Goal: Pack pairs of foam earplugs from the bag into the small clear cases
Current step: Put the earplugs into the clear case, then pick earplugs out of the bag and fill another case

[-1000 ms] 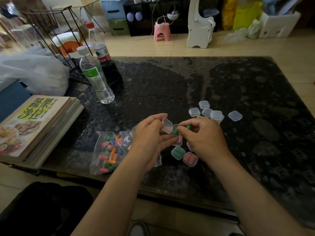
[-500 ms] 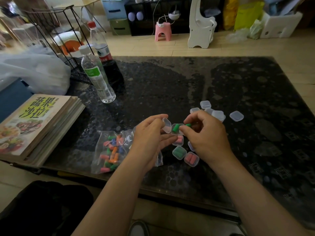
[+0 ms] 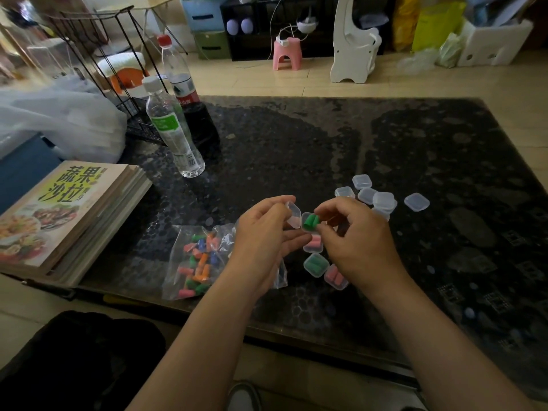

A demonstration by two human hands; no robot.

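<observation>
Lying nearest on table [image 3: 296, 143]: bag [image 3: 197, 262] of mixed earplugs, three filled cases [image 3: 316, 264] just right. Above them, left hand [image 3: 264, 232] grips open case [image 3: 307, 225]; right hand [image 3: 355, 241] pinches green earplugs [image 3: 311, 220] in it. Beyond: cluster of empty cases [image 3: 382, 200].

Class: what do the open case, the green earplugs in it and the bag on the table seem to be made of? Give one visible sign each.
open case: probably clear hard plastic; glossy, see-through, keeps its square shape.
green earplugs: soft matte foam, it seems; no shine, rounded stubs.
bag: thin clear plastic film; crumpled, glinting, colours show through.
</observation>
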